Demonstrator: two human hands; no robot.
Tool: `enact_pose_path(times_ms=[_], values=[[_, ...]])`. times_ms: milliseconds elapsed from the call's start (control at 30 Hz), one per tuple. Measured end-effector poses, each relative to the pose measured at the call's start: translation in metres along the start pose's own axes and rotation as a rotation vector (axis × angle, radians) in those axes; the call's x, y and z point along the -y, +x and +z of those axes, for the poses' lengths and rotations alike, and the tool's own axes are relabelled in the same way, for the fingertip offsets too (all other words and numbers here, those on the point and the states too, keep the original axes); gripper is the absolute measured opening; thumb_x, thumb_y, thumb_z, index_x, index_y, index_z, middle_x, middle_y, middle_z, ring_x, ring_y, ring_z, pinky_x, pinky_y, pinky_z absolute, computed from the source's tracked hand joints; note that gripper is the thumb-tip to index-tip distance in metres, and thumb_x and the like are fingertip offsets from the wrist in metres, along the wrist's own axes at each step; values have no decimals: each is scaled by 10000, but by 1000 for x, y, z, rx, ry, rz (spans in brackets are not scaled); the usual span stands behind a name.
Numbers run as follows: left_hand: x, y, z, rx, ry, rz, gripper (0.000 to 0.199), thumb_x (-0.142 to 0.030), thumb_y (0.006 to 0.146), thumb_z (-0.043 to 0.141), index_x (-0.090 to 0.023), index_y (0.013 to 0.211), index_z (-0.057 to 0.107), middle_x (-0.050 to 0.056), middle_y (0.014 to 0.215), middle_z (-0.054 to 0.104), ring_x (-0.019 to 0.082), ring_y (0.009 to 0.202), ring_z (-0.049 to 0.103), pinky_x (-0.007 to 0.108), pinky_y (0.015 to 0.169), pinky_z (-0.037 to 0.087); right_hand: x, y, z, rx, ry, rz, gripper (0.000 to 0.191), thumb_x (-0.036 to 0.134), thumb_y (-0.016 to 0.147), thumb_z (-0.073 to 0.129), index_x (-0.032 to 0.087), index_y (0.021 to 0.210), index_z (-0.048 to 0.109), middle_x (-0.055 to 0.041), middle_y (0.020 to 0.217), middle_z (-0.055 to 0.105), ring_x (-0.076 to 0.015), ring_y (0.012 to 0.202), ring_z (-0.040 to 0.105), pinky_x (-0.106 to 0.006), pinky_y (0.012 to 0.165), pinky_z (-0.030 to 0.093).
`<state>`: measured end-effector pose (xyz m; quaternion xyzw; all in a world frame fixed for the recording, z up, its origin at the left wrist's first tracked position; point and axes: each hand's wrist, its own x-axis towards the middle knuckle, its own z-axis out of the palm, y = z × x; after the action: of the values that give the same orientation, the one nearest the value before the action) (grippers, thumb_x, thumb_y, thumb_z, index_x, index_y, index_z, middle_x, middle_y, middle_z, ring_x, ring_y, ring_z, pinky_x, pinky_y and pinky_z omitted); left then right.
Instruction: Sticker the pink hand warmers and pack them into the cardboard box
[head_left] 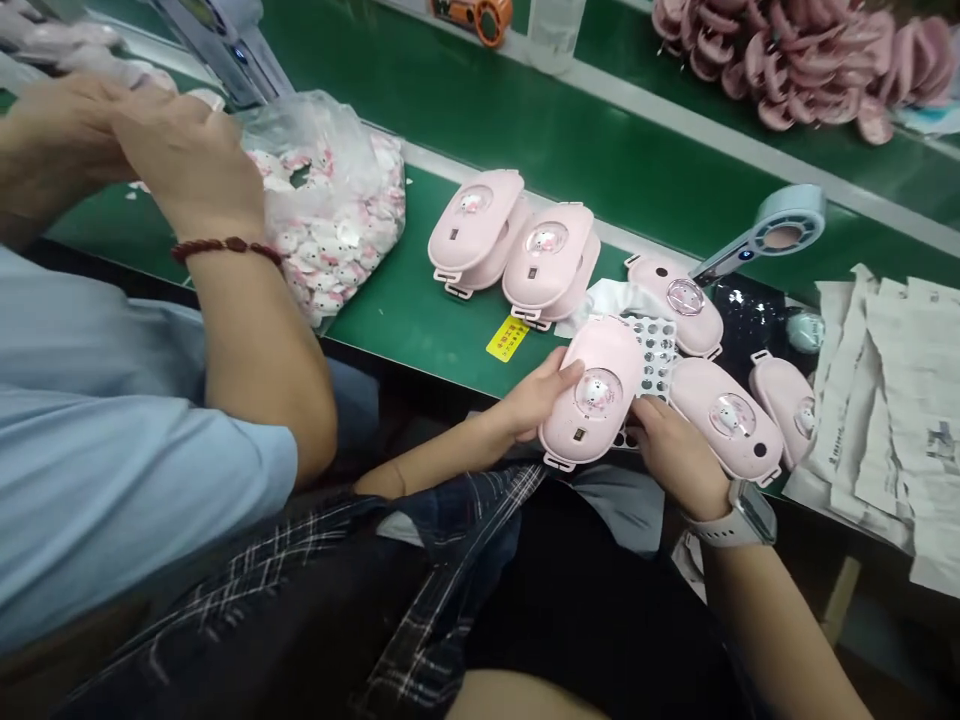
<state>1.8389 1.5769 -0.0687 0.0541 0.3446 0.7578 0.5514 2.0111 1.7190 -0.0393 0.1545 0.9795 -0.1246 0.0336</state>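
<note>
Now pink case point(592, 393) gripped between left hand point(536, 398), right hand point(675, 455)

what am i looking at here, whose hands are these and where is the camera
The one picture comes from a camera worn on a person's head, looking down at their own bare hands. The left hand and right hand, with a watch on its wrist, hold a pink case between them at the edge of a green belt. More pink cases lie on the belt, beside a bag of small parts, a yellow label and paper sheets. The arms at upper left, one with a red bracelet, belong to a co-worker in a blue sleeve.
</note>
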Motion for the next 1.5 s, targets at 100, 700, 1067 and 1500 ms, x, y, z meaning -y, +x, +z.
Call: enact_pose_path(times_ms=[100, 700, 1067, 1500], values=[[1, -1, 0, -45, 21, 8, 587, -526, 745, 885, -183, 1082, 548, 33, 1016, 661, 199, 965, 654, 361, 902, 520, -5, 2, -2, 3, 64, -34, 159, 140, 929, 479, 219, 1034, 569, -98, 995, 657, -267, 846, 628, -377, 716, 473], [-4, -3, 14, -51, 61, 171, 606, -582, 843, 786, -210, 1247, 530, 77, 1230, 670, 278, 1218, 626, 442, 1085, 472, 41, -11, -35, -316, 1190, 309, 267, 230, 830, 834, 227, 910, 579, 0, 831, 690, -117, 615, 648, -214, 555, 571], [-3, 2, 21, -107, 85, 297, 541, -602, 872, 744, -231, 1223, 565, 56, 1180, 659, 265, 1184, 630, 454, 1069, 506, 66, 7, -26, -374, 1146, 265, 257, 196, 816, 843, 208, 859, 590, -13, 835, 711, -130, 727, 693, -224, 684, 601], [-6, 2, 25, -119, 28, 304, 437, -502, 925, 715, -232, 1225, 548, 63, 1221, 649, 263, 1234, 615, 475, 1120, 487, 71, 14, -22, -444, 976, 280, 216, 223, 791, 837, 207, 853, 631, -13, 842, 712, -147, 777, 701, -252, 710, 594]])
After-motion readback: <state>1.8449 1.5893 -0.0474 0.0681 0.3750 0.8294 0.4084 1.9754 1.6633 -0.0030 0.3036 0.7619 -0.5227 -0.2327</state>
